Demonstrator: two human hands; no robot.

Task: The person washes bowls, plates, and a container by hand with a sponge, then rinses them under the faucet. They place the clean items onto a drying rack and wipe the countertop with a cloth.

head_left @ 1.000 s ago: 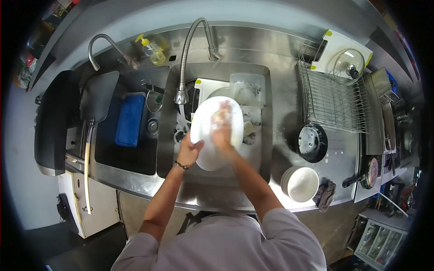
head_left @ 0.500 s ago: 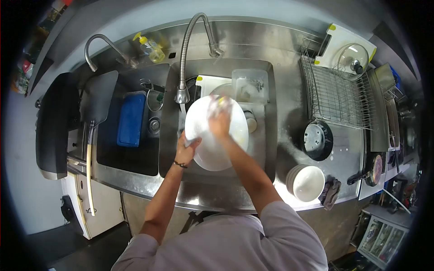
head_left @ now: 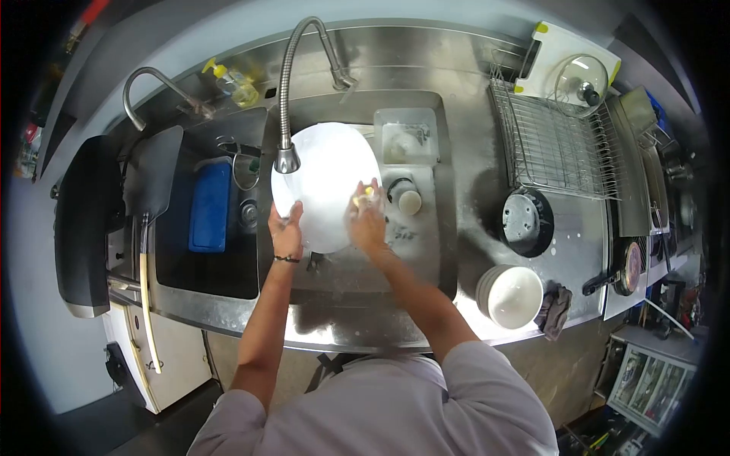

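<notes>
My left hand (head_left: 287,234) grips a large white plate (head_left: 331,178) by its lower left edge, thumb on top. The plate is tilted over the right sink basin (head_left: 449,251), below the nozzle of a flexible faucet (head_left: 287,158). My right hand (head_left: 366,224) is closed on a small sponge (head_left: 365,194) with yellow on it, pressed at the plate's right edge. Right of the plate, a round whitish cup or container (head_left: 410,202) stands in the basin. Behind it sits a clear plastic tub (head_left: 407,140) with suds.
In the left basin lies a blue container (head_left: 211,205). A soap bottle (head_left: 242,90) stands behind. On the right counter are a wire dish rack (head_left: 559,144), a black pan-like dish (head_left: 526,222), stacked white bowls (head_left: 513,298) and a dark cloth (head_left: 554,311). A glass lid (head_left: 581,85) leans on a cutting board.
The plate has shifted left and up, under the faucet nozzle. My right hand has slid with the sponge from the plate's upper part to its right edge. The cup is more exposed.
</notes>
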